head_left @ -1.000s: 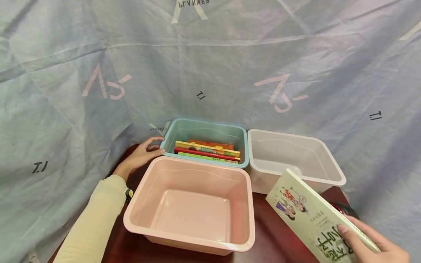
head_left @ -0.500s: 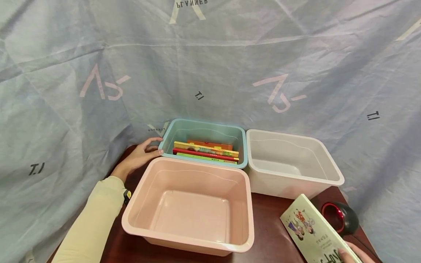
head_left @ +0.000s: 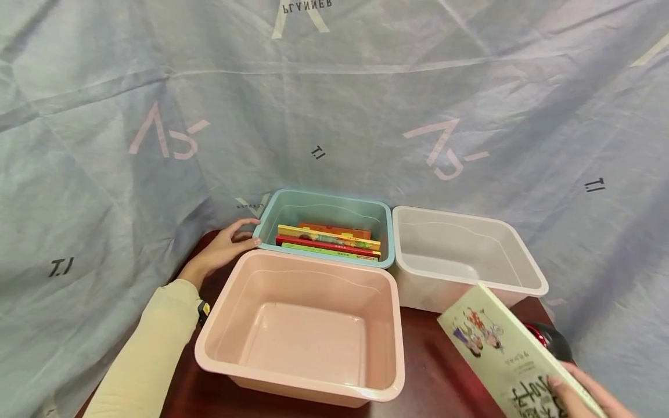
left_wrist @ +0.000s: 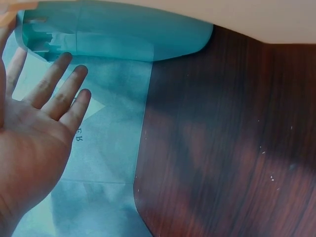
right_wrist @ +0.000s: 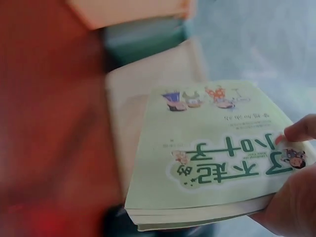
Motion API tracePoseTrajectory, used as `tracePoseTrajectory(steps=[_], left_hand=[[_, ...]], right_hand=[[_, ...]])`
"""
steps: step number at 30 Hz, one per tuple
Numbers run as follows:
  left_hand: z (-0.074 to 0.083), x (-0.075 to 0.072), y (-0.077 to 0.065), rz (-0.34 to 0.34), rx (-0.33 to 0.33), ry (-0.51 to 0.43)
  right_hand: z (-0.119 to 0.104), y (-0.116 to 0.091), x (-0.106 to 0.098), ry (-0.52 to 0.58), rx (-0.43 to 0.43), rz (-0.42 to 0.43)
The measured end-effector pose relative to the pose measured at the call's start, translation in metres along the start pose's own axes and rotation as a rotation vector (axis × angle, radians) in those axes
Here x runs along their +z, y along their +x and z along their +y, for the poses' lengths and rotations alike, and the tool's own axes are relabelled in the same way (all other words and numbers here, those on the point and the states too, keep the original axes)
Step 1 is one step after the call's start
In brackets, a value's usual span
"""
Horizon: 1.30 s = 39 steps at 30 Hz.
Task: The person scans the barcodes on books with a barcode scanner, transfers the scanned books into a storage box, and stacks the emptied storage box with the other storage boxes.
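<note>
My right hand (head_left: 585, 392) grips a pale green children's book (head_left: 496, 348), thumb on the cover and fingers on the far side. In the right wrist view the cover shows cartoon figures and large green characters; it is tilted above the table. My left hand (head_left: 222, 253) touches the left edge of a teal bin (head_left: 337, 210) with thumb and fingertips; the left wrist view shows the other fingers (left_wrist: 61, 96) spread and fairly straight. Several thin books stand inside that bin, including a yellow-edged book (head_left: 292, 231) and a red book (head_left: 324, 243).
A pink bin (head_left: 308, 284), with nothing in it, stands nearest. The grey-white bin (head_left: 465, 241) behind the green book is empty too. A black and red device (head_left: 558, 343) like a barcode scanner sits at the right, partly hidden by the book. Printed cloth (head_left: 334, 104) hangs behind.
The green book dipped toward the lower right, baring the black and red device, then rose back up and left, covering part of it again. The left hand and bins have stayed put.
</note>
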State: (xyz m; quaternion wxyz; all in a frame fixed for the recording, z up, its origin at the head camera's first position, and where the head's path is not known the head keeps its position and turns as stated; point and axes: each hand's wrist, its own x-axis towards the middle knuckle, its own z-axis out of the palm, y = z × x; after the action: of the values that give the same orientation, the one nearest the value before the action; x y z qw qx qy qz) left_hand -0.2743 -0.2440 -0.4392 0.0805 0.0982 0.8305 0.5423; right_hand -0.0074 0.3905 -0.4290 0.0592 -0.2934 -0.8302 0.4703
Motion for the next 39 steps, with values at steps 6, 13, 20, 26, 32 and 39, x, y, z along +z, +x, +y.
tracePoseTrajectory(steps=[6,13,20,26,32,39], left_hand=[[-0.002,-0.001,-0.001,0.003,0.003,-0.007],[-0.002,0.001,-0.002,-0.008,0.0,-0.004],[-0.001,0.003,0.001,-0.013,0.004,-0.01],[0.002,0.003,0.002,-0.006,0.005,-0.001],[0.002,0.002,0.001,-0.008,-0.001,-0.004],[-0.001,0.0,0.0,-0.003,-0.007,-0.006]], right_hand=[[-0.094,-0.017,0.002,0.302,-0.103,0.177],[-0.157,0.005,0.022,0.656,-0.319,0.023],[-0.2,0.029,0.063,0.742,-0.471,0.019],[-0.232,0.046,0.097,0.768,-0.596,-0.09],[-0.258,0.064,0.134,0.689,-0.649,-0.163],[-0.282,0.085,0.178,0.582,-0.719,-0.223]])
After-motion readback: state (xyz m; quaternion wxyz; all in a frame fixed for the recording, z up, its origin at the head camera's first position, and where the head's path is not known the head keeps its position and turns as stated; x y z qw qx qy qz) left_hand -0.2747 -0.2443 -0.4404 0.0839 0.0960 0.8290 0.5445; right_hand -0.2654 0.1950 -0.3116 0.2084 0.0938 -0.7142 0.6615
